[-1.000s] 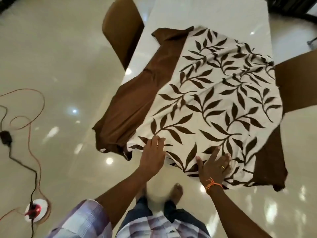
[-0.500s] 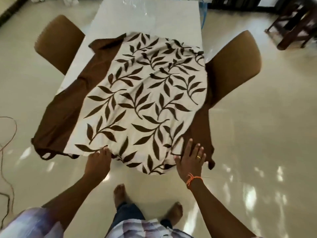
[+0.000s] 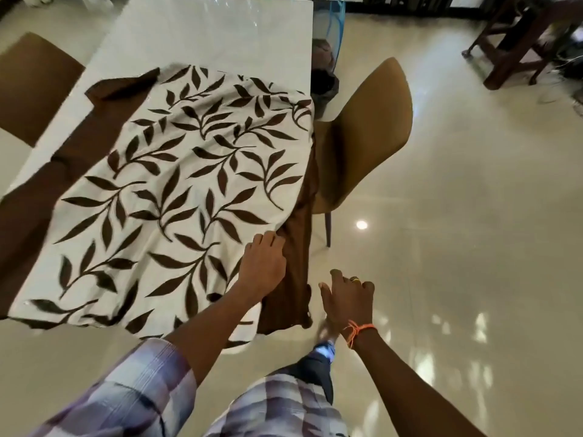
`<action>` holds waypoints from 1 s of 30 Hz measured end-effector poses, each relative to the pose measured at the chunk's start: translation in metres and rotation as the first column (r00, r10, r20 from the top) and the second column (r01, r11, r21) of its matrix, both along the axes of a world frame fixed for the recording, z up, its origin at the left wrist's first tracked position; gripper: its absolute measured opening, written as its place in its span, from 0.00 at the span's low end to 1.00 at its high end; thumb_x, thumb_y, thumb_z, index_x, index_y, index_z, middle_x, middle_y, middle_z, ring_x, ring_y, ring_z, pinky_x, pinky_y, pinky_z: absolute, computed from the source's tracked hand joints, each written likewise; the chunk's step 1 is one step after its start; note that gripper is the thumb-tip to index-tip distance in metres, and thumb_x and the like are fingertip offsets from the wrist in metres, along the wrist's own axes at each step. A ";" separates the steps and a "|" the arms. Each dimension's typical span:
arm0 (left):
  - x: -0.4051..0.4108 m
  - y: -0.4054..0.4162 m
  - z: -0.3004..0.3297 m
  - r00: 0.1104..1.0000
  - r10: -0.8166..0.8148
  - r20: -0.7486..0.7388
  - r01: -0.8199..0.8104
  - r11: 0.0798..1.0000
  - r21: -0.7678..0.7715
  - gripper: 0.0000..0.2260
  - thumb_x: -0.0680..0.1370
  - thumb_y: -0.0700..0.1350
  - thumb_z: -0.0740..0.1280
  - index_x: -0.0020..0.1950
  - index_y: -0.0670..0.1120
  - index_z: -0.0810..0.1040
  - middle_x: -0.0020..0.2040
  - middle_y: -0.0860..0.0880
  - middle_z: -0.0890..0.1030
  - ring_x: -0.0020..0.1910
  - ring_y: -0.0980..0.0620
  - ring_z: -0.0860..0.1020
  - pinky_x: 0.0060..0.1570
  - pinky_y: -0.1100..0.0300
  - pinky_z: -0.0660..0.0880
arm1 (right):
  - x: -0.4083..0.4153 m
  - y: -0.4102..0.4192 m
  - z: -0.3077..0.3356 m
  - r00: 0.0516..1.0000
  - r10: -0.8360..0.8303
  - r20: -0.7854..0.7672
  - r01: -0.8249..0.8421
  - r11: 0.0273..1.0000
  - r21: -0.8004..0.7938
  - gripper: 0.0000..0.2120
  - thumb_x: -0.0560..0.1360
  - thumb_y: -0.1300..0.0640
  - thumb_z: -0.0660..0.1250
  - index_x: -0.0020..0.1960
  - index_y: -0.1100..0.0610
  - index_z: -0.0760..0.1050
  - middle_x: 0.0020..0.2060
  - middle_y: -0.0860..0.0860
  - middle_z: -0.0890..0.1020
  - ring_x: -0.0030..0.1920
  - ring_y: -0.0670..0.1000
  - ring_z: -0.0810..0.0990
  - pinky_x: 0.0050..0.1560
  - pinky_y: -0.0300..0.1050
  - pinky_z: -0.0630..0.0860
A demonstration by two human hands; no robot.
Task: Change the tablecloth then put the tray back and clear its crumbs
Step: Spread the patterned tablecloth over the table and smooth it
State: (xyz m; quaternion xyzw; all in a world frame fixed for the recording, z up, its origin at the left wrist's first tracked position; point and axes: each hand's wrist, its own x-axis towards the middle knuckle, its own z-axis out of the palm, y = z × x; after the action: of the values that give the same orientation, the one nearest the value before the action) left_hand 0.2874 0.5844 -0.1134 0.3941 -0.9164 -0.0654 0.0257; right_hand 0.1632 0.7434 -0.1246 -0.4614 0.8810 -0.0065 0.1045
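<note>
A cream tablecloth [image 3: 176, 197] with dark brown leaves and a plain brown border lies spread over the near half of the white table [image 3: 205, 33]. Its brown border [image 3: 293, 279] hangs off the near right corner. My left hand [image 3: 263, 266] rests on the cloth at that corner, fingertips bent onto the seam between cream and brown. My right hand [image 3: 347, 298] hovers just right of the hanging border with loosely curled fingers and holds nothing. No tray is in view.
A tan chair [image 3: 362, 137] stands tight against the table's right side and another chair [image 3: 31, 86] on the left. Dark wooden furniture [image 3: 520, 36] is at the far right. A blue-edged object [image 3: 334, 29] and a dark bundle [image 3: 325, 80] sit by the table's far right edge.
I have shifted to the table's right corner. My left hand moved from the cloth's near edge to the right seam. My right hand lifted off the cloth into the air.
</note>
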 end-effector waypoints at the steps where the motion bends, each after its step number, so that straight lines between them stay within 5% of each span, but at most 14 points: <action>1: -0.022 -0.005 -0.001 1.000 0.020 -0.013 -0.019 1.000 0.004 0.11 0.75 0.42 0.63 0.56 0.45 0.78 0.53 0.45 0.78 0.49 0.44 0.75 0.44 0.50 0.74 | -0.021 -0.005 0.000 1.000 0.006 0.020 -0.006 1.000 -0.006 0.15 0.75 0.45 0.64 0.53 0.56 0.77 0.34 0.53 0.83 0.39 0.59 0.82 0.47 0.53 0.70; 7: -0.136 -0.050 0.008 0.967 0.249 0.057 -0.254 0.961 0.113 0.11 0.78 0.44 0.60 0.59 0.45 0.75 0.56 0.45 0.77 0.55 0.45 0.75 0.53 0.50 0.72 | -0.155 -0.052 0.019 0.985 0.046 0.169 -0.046 0.999 -0.001 0.17 0.78 0.45 0.59 0.62 0.52 0.71 0.48 0.51 0.83 0.53 0.56 0.80 0.53 0.50 0.68; 14: -0.252 -0.097 0.032 0.877 0.471 -0.100 -0.425 0.855 0.297 0.11 0.79 0.45 0.61 0.61 0.47 0.75 0.56 0.47 0.76 0.52 0.49 0.77 0.53 0.53 0.77 | -0.289 -0.142 0.053 0.884 0.121 0.451 -0.032 0.979 -0.201 0.13 0.76 0.48 0.64 0.57 0.53 0.75 0.42 0.51 0.84 0.43 0.54 0.83 0.48 0.52 0.80; 19: -0.337 -0.130 0.050 0.782 0.590 -0.201 -0.508 0.790 0.344 0.11 0.80 0.46 0.63 0.61 0.47 0.75 0.57 0.49 0.76 0.50 0.57 0.73 0.50 0.64 0.70 | -0.384 -0.216 0.069 0.782 0.304 0.544 -0.165 0.943 -0.289 0.09 0.78 0.51 0.65 0.55 0.53 0.75 0.40 0.48 0.80 0.40 0.47 0.78 0.39 0.38 0.75; 23: -0.397 -0.147 0.070 0.635 0.731 -0.251 -0.632 0.678 0.376 0.06 0.80 0.44 0.65 0.56 0.46 0.77 0.49 0.52 0.75 0.44 0.60 0.73 0.39 0.72 0.66 | -0.453 -0.271 0.089 0.652 0.395 0.647 -0.194 0.912 -0.361 0.04 0.77 0.55 0.67 0.51 0.53 0.77 0.42 0.49 0.80 0.43 0.47 0.79 0.42 0.37 0.75; 30: -0.486 -0.201 0.086 0.359 0.873 -0.329 -0.749 0.480 0.456 0.11 0.79 0.43 0.66 0.61 0.47 0.77 0.52 0.52 0.78 0.48 0.59 0.77 0.46 0.66 0.75 | -0.543 -0.371 0.101 0.503 0.450 0.738 -0.346 0.887 -0.306 0.06 0.77 0.56 0.67 0.52 0.56 0.78 0.40 0.50 0.83 0.42 0.46 0.82 0.44 0.41 0.79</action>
State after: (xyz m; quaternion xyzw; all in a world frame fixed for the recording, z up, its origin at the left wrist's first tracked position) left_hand -0.1984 0.3833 -0.0271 0.7623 -0.5380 -0.2522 0.2567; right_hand -0.3796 0.3721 -0.0232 -0.6051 0.6091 -0.2377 0.4542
